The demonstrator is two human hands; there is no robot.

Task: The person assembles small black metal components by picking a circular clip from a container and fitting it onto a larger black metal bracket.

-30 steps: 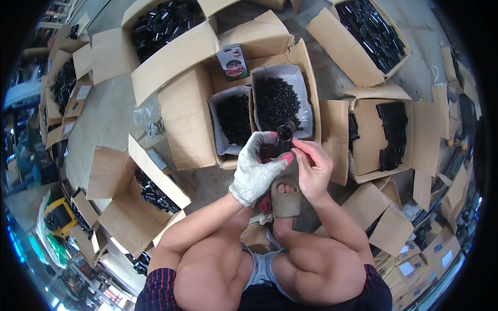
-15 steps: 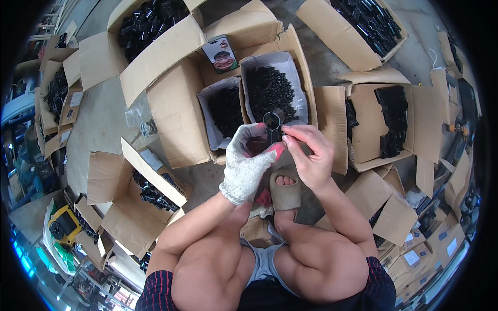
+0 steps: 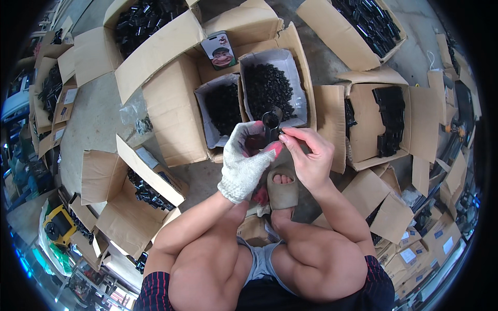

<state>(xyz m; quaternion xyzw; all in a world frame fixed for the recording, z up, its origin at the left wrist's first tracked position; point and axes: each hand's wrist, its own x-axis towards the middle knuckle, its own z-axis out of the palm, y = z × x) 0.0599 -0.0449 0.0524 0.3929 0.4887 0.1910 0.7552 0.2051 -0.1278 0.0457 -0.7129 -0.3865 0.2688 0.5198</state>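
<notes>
A black plastic part with a round ring-shaped end (image 3: 271,120) is held up in front of me, over the near edge of the small-parts box. My left hand (image 3: 246,160), in a whitish knit glove with red fingertips, wraps its thumb and fingers round the part. Bare, my right hand (image 3: 310,155) pinches thumb and forefinger against the part's right side. Whatever small piece sits in that pinch is mostly hidden. Just beyond the hands, two grey-lined trays hold small black pieces: the right tray's heap (image 3: 270,88) and the left tray's heap (image 3: 223,106).
The trays stand inside a large cardboard box (image 3: 174,114), with a phone (image 3: 218,50) propped at its back. Boxes of black parts surround me, such as the right box (image 3: 365,124), the far right box (image 3: 371,26) and the left box (image 3: 124,217). My sandalled foot (image 3: 282,189) is below.
Both hands hold nearly the same pose on the black part. The whole view has shifted slightly, so the boxes appear a little further left.
</notes>
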